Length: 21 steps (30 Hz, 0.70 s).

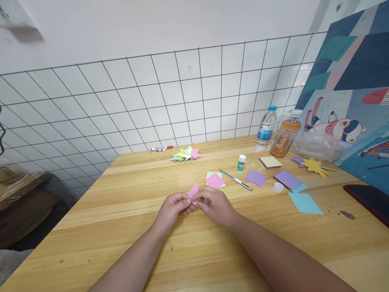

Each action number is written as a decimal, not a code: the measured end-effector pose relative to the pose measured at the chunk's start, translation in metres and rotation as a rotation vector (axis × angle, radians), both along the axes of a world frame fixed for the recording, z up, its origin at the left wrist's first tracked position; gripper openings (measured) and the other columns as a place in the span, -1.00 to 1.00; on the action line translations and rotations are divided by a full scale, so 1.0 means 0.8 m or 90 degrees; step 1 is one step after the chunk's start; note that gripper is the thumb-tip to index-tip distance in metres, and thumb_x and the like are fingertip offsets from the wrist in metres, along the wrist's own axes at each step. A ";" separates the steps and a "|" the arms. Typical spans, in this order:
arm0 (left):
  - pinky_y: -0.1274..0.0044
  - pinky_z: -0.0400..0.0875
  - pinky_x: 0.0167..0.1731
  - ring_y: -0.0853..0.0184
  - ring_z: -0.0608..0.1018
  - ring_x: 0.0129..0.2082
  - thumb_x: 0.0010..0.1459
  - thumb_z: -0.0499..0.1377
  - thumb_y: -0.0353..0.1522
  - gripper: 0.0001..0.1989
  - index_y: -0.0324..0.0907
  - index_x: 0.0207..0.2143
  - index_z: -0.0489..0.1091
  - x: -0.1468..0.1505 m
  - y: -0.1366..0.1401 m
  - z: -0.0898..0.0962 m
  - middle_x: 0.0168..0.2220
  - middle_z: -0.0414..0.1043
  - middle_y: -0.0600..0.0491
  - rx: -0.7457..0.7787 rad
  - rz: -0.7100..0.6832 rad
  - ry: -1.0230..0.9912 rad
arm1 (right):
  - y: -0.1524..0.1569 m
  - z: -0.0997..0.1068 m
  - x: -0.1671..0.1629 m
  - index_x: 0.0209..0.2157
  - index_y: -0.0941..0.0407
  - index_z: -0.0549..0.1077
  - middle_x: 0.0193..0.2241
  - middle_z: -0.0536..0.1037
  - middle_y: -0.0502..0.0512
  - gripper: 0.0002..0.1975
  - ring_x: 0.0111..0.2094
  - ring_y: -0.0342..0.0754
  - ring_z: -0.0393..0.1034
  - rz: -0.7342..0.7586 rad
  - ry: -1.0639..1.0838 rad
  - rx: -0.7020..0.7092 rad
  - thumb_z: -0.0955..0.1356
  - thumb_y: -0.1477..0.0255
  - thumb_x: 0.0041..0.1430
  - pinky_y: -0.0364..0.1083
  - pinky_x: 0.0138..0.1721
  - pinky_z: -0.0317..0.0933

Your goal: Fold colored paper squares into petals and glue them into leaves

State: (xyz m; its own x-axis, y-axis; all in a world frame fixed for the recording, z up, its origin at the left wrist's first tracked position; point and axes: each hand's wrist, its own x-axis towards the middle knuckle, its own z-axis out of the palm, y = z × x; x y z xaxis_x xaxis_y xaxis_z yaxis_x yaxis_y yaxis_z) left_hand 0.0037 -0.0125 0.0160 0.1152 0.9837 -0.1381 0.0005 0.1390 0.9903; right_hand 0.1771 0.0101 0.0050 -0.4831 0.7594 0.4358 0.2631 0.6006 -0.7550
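Observation:
A small folded piece of pink paper is pinched between my two hands above the wooden table. My left hand grips its lower left side with thumb and fingers. On the other side, my right hand has its fingertips closed on the paper's right edge, hiding part of it. Just beyond my right hand lies a short stack of square papers with a pink sheet on top. Beside that stack is a slim utility knife, lying at a slant.
Folded paper points in several colours lie near the wall. A glue stick stands uncapped, its white cap apart. Purple sheets, a blue sheet, a yellow paper star, a water bottle and an orange drink bottle occupy the right.

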 end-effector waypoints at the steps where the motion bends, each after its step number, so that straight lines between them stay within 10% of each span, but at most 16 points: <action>1: 0.59 0.24 -0.52 0.42 0.41 -0.58 -0.12 0.29 -0.23 -0.77 -0.24 -0.53 0.47 0.001 0.000 0.000 -0.56 0.47 0.03 0.005 0.001 0.002 | 0.000 0.001 -0.001 -0.31 0.06 0.48 -0.34 0.48 0.02 -0.85 -0.35 -0.15 0.37 -0.006 0.008 -0.017 0.31 0.54 0.07 -0.18 -0.35 0.23; 11: 0.60 0.22 -0.55 0.44 0.34 -0.60 -0.13 0.29 -0.17 -0.72 -0.24 -0.52 0.50 0.003 0.001 -0.009 -0.58 0.43 0.07 0.069 0.002 0.069 | 0.004 -0.005 -0.010 -0.42 0.13 0.41 -0.53 0.47 -0.02 -0.87 -0.47 -0.14 0.40 -0.039 0.193 -0.294 0.38 0.37 -0.02 -0.17 -0.44 0.27; 21: 0.59 0.24 -0.52 0.38 0.39 -0.54 -0.05 0.24 -0.21 -0.77 -0.21 -0.54 0.47 0.006 0.000 -0.012 -0.56 0.44 0.06 0.146 -0.001 0.158 | 0.003 -0.003 -0.011 -0.33 0.11 0.34 -0.52 0.41 -0.05 -0.78 -0.53 -0.19 0.31 -0.058 0.236 -0.330 0.38 0.36 -0.05 -0.20 -0.53 0.21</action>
State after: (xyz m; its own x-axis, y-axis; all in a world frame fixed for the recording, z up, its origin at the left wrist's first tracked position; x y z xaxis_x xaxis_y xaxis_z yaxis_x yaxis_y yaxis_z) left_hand 0.0083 -0.0125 0.0065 0.1077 0.9922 0.0621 0.2450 -0.0870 0.9656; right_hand 0.1682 0.0126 0.0023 -0.2945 0.9471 0.1274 -0.0391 0.1213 -0.9919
